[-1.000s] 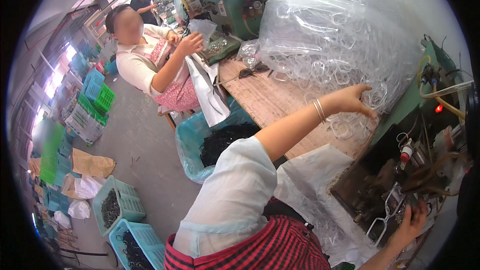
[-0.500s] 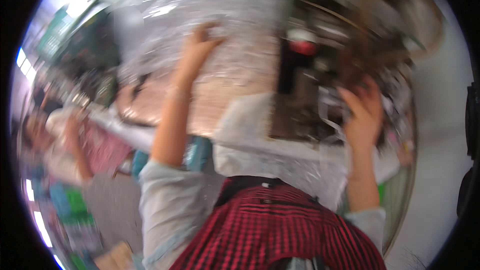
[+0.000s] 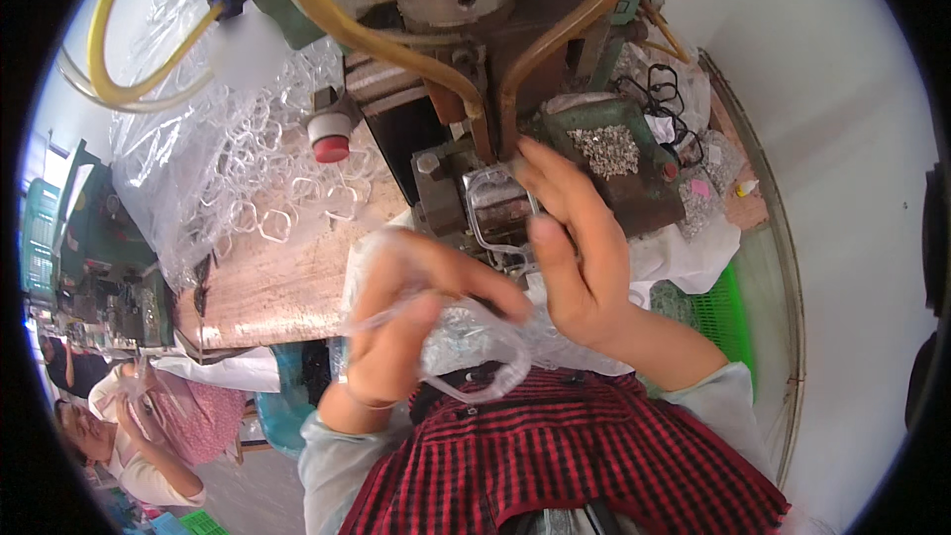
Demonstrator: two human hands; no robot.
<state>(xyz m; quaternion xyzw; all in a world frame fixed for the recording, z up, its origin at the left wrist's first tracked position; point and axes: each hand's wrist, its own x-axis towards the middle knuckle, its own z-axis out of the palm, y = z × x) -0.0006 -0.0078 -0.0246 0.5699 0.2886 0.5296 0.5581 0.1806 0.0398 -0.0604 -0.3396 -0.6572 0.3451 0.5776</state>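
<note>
On my feed: one left hand (image 3: 391,349), blurred, its fingers and thumb closed together on a clear glasses frame (image 3: 514,377), the rim hanging right of and below that grip, before a red-and-black checked apron (image 3: 555,451). One right hand (image 3: 584,260), its forefinger and thumb apart at the right edge of a second clear frame (image 3: 475,223); I cannot tell whether they pinch it. That second frame sits on the machine (image 3: 441,203), beyond the left grip and just left of the right fingertips, its top edge near the tips of two brown prongs (image 3: 509,117). Beyond both grips, two yellow hoses (image 3: 388,52) curve toward the prongs. Past the left hand, to its upper left: one red button (image 3: 332,149), then a heap of clear frames (image 3: 267,154) by crumpled plastic film (image 3: 163,173), on a wooden table (image 3: 277,289). Upper right of the right grip: one dark green tray (image 3: 644,205) bearing small metal bits (image 3: 607,152). Lower right of it: one bright green basket (image 3: 730,322). Well left of the left grip: one co-worker (image 3: 206,426), in pink.
</note>
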